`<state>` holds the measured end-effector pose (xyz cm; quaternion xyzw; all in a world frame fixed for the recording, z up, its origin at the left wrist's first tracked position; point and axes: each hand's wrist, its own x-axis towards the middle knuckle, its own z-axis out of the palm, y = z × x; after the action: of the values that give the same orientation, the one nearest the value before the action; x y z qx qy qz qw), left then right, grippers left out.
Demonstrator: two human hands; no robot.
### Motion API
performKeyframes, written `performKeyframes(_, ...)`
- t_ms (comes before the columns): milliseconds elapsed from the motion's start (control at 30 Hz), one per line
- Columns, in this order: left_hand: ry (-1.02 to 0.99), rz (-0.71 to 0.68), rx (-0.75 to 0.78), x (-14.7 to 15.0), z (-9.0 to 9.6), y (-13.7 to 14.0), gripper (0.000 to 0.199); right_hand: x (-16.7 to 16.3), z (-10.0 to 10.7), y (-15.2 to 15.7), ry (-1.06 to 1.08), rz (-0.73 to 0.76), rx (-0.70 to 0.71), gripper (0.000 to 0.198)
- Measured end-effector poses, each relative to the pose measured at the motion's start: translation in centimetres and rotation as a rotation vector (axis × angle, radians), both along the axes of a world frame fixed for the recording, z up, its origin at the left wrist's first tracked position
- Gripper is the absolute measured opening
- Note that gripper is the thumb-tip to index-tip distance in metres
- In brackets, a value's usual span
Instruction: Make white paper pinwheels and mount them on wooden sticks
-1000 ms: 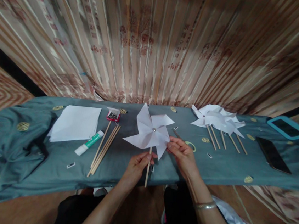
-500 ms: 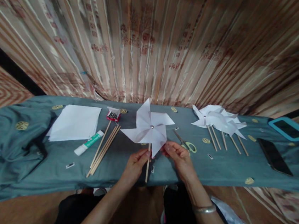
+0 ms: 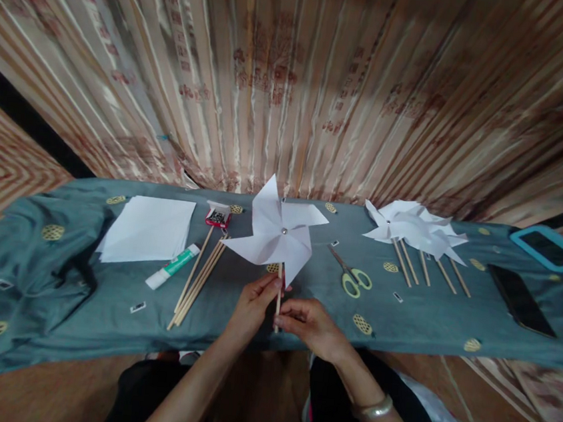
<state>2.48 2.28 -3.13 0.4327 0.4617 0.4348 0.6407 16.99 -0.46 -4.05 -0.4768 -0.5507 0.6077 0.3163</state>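
Note:
A white paper pinwheel (image 3: 279,234) with a silver pin at its centre faces me above the middle of the table. My left hand (image 3: 256,302) is closed around its wooden stick (image 3: 280,291), just below the paper blades. Lower on the same stick, the fingertips of my right hand (image 3: 307,324) pinch near its bottom end. Scissors (image 3: 352,277) with light green handles lie to the right of the pinwheel. On the left are several loose wooden sticks (image 3: 198,283) and a small red box (image 3: 218,215) of pins.
A stack of white paper (image 3: 148,230) and a green-and-white glue stick (image 3: 172,267) lie at left. Finished pinwheels (image 3: 415,228) overlap at the back right. Beyond them are a black phone (image 3: 521,300) and a blue-framed tablet (image 3: 552,248). A green patterned cloth (image 3: 298,340) covers the table.
My right hand has moved from beside the lower blade down and left onto the stick's lower part. The scissors are now fully uncovered. My left hand keeps its hold.

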Motion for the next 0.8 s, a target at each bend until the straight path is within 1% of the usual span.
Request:
performKeyframes(100, -0.015, 0.004, -0.007, -0.1, -0.1, 0.0, 0.04, 0.1, -0.1, 0.1, -0.044, -0.051, 0.051, 0.026)
performKeyframes(267, -0.075, 0.027, -0.014, -0.1, -0.3, 0.1, 0.037, 0.1, -0.3, 0.1, -0.1, -0.093, 0.121, 0.018)
performKeyframes(333, -0.079, 0.025, -0.006, -0.1, -0.4, 0.1, 0.032, 0.2, -0.3, 0.1, -0.108, -0.091, 0.126, 0.019)
performKeyframes(433, -0.07, 0.009, 0.015, 0.0, -0.5, 0.1, 0.028, 0.9, 0.3, 0.3, -0.041, -0.099, 0.094, 0.021)
performKeyframes(500, -0.069, -0.011, 0.028, 0.0, -0.5, 0.0, 0.026, 1.7, 0.9, 0.8, 0.042, -0.18, 0.082, 0.029)
performKeyframes(567, -0.068, -0.036, 0.031, 0.1, -0.6, -0.2, 0.026, 2.6, 1.6, 1.5, 0.14, -0.325, 0.085, 0.036)
performKeyframes(633, -0.063, -0.057, 0.019, 0.2, -0.7, -0.4, 0.027, 3.2, 2.2, 2.2, 0.236, -0.452, 0.094, 0.037)
performKeyframes(700, -0.057, -0.063, 0.012, 0.3, -1.0, -0.5, 0.027, 3.4, 2.4, 2.7, 0.302, -0.507, 0.096, 0.038)
performKeyframes(800, -0.059, -0.065, 0.018, 0.4, -1.4, -0.7, 0.026, 3.1, 2.5, 3.0, 0.336, -0.515, 0.082, 0.038)
